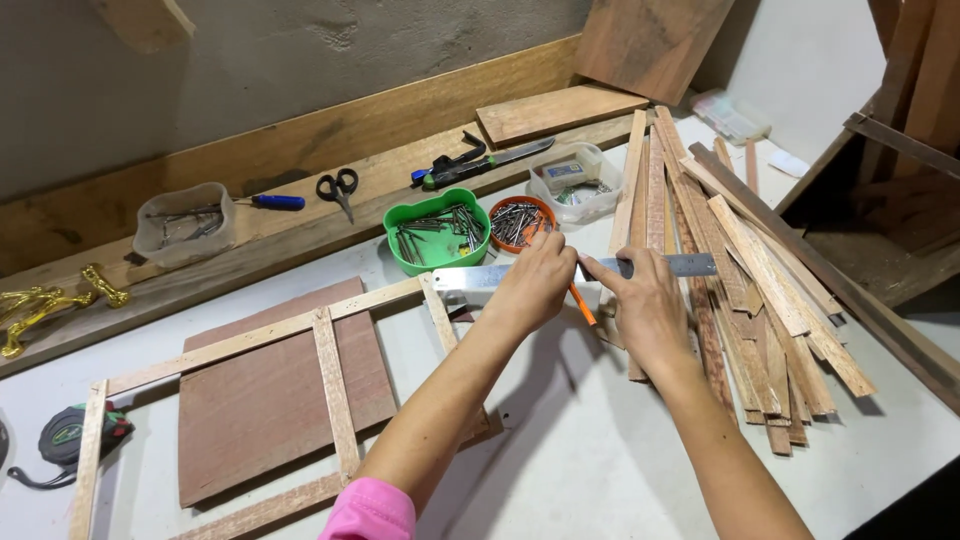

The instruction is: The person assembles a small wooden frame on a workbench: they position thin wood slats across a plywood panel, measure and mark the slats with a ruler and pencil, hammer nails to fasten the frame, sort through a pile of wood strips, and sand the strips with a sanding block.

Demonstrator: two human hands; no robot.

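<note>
My left hand (535,282) is curled over the near end of a metal square ruler (690,265), at the corner of a thin wooden slat frame (335,385). An orange pencil (583,305) sticks out from under that hand, between my two hands. My right hand (645,310) pinches the ruler's blade with thumb and forefinger and lies over a pile of thin wood strips (760,290). The frame lies on a brown plywood sheet (265,405) on the white table (590,460).
A green tub of nails (437,232), an orange dish of nails (520,220) and a clear box (577,180) stand behind my hands. Scissors (338,187), a knife (480,162) and a blue screwdriver (275,201) lie on the wooden ledge. A tape measure (70,435) sits at far left.
</note>
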